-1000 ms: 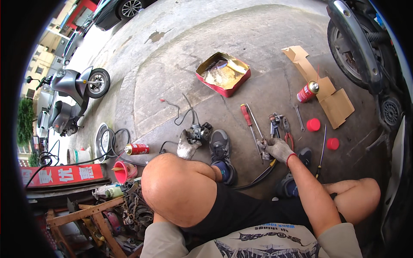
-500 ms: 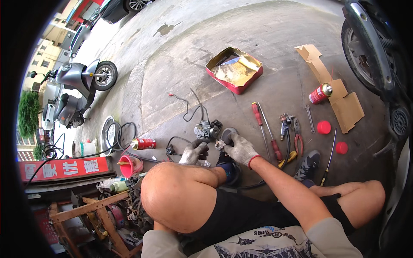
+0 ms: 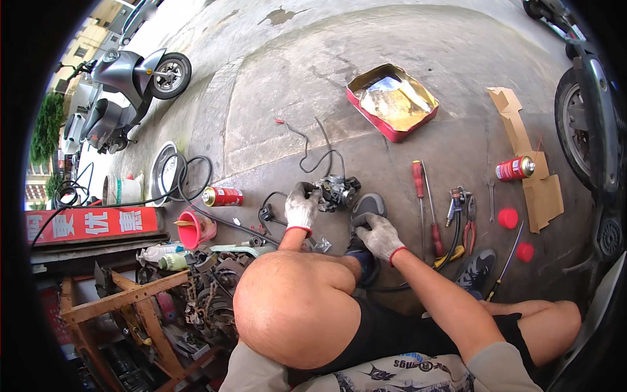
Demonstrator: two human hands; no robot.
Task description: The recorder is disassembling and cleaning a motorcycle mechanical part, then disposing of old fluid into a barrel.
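Observation:
A metal carburetor point(image 3: 339, 190) with black fittings and an attached cable lies on the concrete, just beyond my feet. My left hand point(image 3: 302, 206), in a pale work glove with dark, soiled fingertips, has its fingers bent and closed at the carburetor's left side. To the right, my gloved right hand point(image 3: 379, 236) hovers over my grey shoe point(image 3: 369, 205). Its fingers are curled together, and whatever may be inside them is hidden. A thin black cable point(image 3: 305, 145) with a red tip runs away from the carburetor.
Right of my feet lie screwdrivers point(image 3: 418, 179), pliers point(image 3: 469, 228), a wrench point(image 3: 491, 199) and red caps point(image 3: 507, 218). Farther off sit a red tin tray point(image 3: 392, 134), a spray can point(image 3: 515, 169) and cardboard point(image 3: 545, 202). At left are another can point(image 3: 223, 196), a pink bucket point(image 3: 204, 230) and a hose point(image 3: 209, 175).
My left hand has moved forward to the carburetor's side. My right hand has drawn away from it toward me; the small metal part seen at its fingers no longer shows. The view has shifted.

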